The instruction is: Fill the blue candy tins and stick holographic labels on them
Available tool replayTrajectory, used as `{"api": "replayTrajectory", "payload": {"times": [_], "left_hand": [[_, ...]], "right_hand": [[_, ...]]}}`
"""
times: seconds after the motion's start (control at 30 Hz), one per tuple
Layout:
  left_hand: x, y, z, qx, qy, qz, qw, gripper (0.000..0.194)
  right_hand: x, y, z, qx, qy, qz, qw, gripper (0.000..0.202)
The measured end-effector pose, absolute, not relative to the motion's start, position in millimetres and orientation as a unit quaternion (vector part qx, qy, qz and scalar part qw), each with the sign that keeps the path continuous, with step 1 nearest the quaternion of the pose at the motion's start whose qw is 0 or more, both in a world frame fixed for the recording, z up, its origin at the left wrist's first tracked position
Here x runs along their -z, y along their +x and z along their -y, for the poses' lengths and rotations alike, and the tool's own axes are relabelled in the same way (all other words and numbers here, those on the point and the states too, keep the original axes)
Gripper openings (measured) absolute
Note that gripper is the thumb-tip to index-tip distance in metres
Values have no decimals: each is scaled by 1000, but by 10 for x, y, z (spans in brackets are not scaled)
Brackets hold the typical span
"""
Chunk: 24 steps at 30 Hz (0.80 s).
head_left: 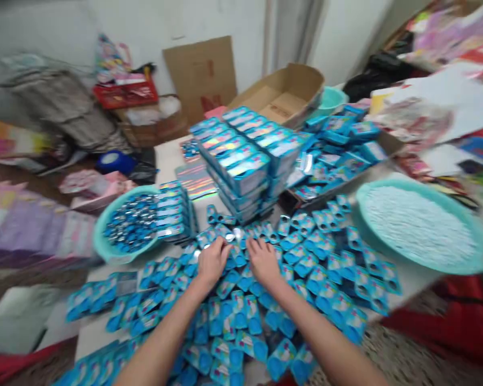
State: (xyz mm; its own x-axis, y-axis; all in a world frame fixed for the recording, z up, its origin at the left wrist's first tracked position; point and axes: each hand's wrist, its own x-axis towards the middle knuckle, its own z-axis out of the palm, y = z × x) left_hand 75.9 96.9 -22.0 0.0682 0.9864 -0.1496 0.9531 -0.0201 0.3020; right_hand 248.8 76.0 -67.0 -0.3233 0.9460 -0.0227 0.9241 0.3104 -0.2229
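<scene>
Small blue boxes [238, 308] with round dark or silvery parts lie in a wide loose spread over the table. Among them, at the far middle of the spread, is my left hand [213, 261], its fingers curled together; what they hold, if anything, is hidden by the hand and blur. Just to its right, my right hand [262, 260] rests on the small boxes with its fingers reaching forward and somewhat apart. One small blue box [236, 256] lies in the gap between both hands. Round silvery pieces show just beyond my fingertips.
Larger blue boxes form a tall stack [241, 166] beyond my hands, with a shorter stack [173, 212] to its left. A turquoise basin [104, 252] holds blue and silver pieces; another basin [459, 268] holds pale pieces. An open carton [293, 75] stands behind.
</scene>
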Motion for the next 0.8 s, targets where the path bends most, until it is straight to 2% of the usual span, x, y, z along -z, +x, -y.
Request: {"api": "replayTrajectory", "payload": {"times": [0.1, 0.17, 0.2, 0.33, 0.43, 0.5, 0.67, 0.8], "left_hand": [[-50, -248, -815, -190, 584, -789, 10, 30], [-190, -994, -902, -199, 468, -857, -86, 34], [-201, -1327, -1002, -169, 444, -876, -87, 35], [194, -2004, -1535, 49, 514, -849, 113, 44], [570, -1952, -1745, 132, 548, -812, 154, 54], [687, -1899, -1765, 140, 575, -789, 164, 49], [680, -2000, -1725, 63, 561, -811, 156, 26], [580, -2092, -1739, -183, 439, -867, 149, 20]], "right_hand": [[756, 2459, -779, -68, -561, 824, 45, 49], [806, 2447, -778, -43, -552, 832, 42, 51], [826, 2443, -770, -31, -550, 834, 39, 52], [881, 2432, -730, 1, -556, 831, 20, 52], [908, 2417, -717, 16, -568, 823, 12, 52], [912, 2400, -714, 19, -574, 819, 6, 53], [870, 2365, -739, 0, -583, 812, -3, 51], [764, 2389, -741, -41, -602, 796, 47, 48]]}}
